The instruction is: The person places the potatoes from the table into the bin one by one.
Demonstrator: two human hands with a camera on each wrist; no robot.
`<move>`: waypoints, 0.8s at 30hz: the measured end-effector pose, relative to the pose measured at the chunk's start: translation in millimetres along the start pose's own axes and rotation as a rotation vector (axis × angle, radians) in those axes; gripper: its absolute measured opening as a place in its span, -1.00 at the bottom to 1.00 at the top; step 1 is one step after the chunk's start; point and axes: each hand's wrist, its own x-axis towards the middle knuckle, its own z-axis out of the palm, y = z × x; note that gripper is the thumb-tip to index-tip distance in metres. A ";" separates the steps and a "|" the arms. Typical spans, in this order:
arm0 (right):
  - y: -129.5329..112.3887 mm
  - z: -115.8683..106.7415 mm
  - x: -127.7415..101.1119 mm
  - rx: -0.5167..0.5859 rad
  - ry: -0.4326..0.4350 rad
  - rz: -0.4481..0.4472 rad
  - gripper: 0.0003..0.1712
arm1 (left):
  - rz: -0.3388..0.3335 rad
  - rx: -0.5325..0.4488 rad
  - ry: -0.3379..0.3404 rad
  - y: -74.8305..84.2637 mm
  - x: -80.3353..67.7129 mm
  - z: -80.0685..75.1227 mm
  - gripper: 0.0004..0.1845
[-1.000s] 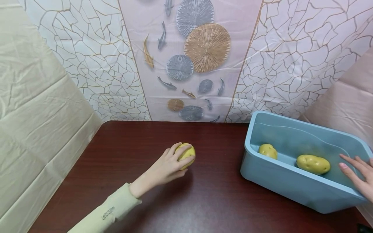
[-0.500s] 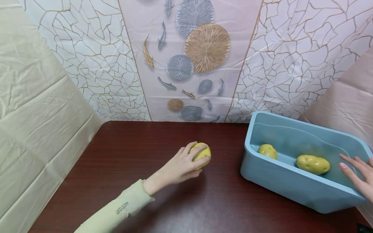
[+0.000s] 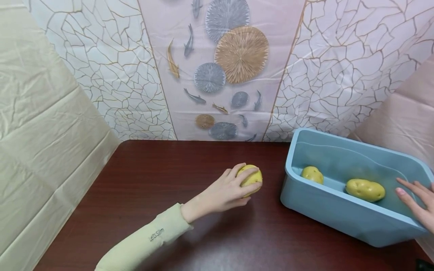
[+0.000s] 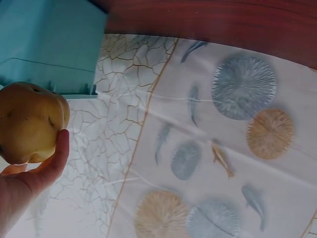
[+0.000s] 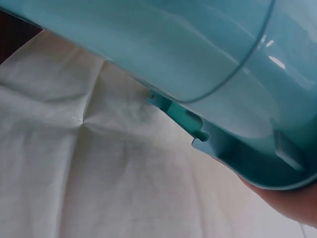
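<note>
My left hand grips a yellow potato above the table, left of a blue bin. In the left wrist view, the potato sits on the fingers of my left hand, with part of the bin behind it. Two more potatoes lie inside the bin: a rounder potato at the left, partly hidden by the near wall, and a longer potato nearer the middle. My right hand rests over the bin's right end, its visible fingers extended inside; the frame cuts off the rest.
A dark reddish-brown table carries the bin at its right side. Patterned cloth hangs along the back, and plain pale cloth slopes down at the left. A small black object shows at the lower right corner.
My left hand has moved steadily to the right with the potato, closer to the bin. My right hand, the bin and the potatoes in it look the same.
</note>
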 end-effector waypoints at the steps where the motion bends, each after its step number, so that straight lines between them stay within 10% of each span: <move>1: -0.1 0.0 0.3 -0.001 0.001 0.001 -0.16 | 0.003 -0.004 0.000 0.4 2.0 -0.2 -0.54; 24: -0.7 0.5 -2.2 0.018 0.039 -0.015 -0.19 | 0.078 -0.027 -0.042 9.9 55.6 -9.9 -0.58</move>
